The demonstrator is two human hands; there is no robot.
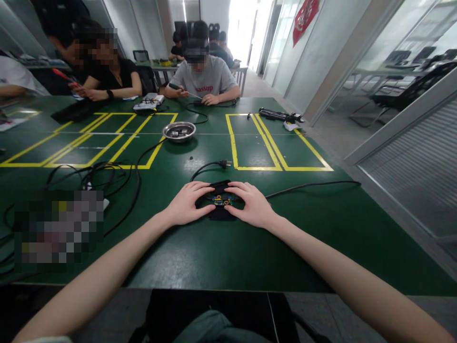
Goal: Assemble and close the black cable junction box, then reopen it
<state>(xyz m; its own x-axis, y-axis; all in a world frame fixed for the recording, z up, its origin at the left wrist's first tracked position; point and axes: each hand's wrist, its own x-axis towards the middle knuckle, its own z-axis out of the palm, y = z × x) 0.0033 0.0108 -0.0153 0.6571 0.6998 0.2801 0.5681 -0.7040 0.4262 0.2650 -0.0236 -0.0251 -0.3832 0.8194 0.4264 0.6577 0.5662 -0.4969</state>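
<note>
A small black device with an exposed green circuit board (220, 202) lies on the green table (228, 247) in front of me. My left hand (187, 204) rests on its left side, fingers curled over it. My right hand (252, 205) covers its right side the same way. Both hands grip the device between them. A black cord with a plug (224, 164) runs out from behind the device, and another black cable (310, 186) leads off to the right.
A metal bowl (179, 131) with small parts stands mid-table. Tangled black cables (93, 178) lie at the left. Yellow tape rectangles (274, 143) mark the surface. A black tool (280, 115) lies far right. Two people sit across the table working.
</note>
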